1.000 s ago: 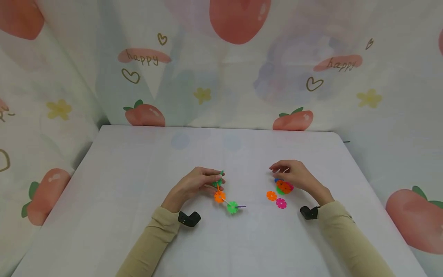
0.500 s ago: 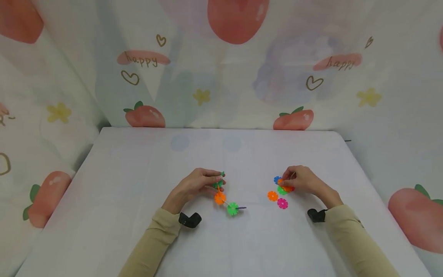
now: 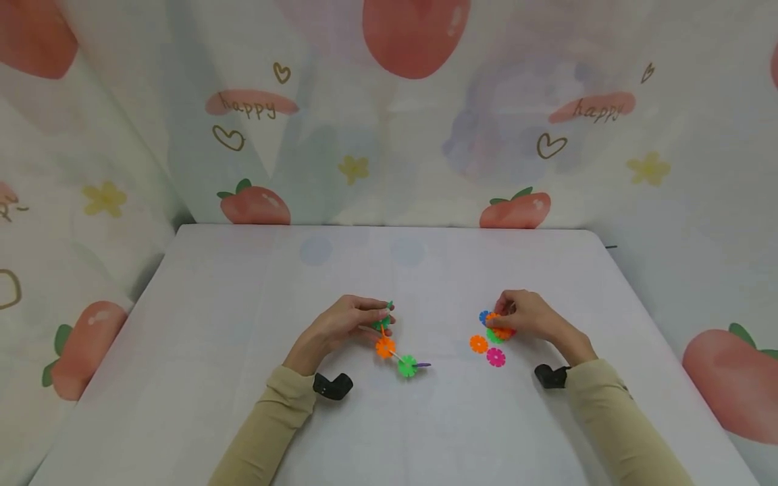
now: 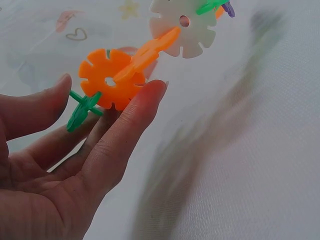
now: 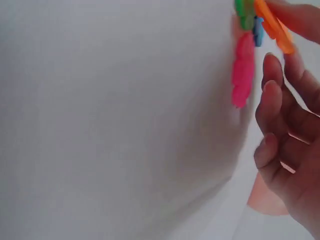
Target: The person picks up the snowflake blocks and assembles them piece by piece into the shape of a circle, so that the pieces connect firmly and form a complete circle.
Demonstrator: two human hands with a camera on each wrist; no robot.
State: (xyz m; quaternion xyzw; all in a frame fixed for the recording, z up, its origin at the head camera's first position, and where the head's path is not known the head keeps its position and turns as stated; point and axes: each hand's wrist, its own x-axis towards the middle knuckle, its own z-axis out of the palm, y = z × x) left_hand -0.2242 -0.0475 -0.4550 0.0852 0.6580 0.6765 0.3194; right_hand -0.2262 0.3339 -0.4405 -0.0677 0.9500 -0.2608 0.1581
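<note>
In the head view my left hand (image 3: 352, 324) holds up a chain of interlocked snowflake discs. The left wrist view shows green and orange discs (image 4: 110, 80) between thumb and fingers, then a white disc (image 4: 184, 22) and a purple one farther along. The chain's light green disc (image 3: 407, 366) hangs toward the person. To the right, my right hand (image 3: 525, 314) pinches an orange snowflake disc (image 5: 272, 27) between thumb and finger, over a small pile. A blue disc (image 3: 484, 317) and a pink disc (image 5: 243, 70) show in that pile; the hand hides part of it.
Apart from the pile, a loose orange disc (image 3: 479, 344) and a pink disc (image 3: 496, 357) lie on the white table (image 3: 243, 405). A patterned cloth wall (image 3: 413, 155) stands behind the table's far edge. Black wrist devices (image 3: 333, 387) hang at both sleeves.
My right hand has come down from above the blue disc and shifted slightly right, now pinching an orange disc at the pile. The left hand and its chain stay nearly still.
</note>
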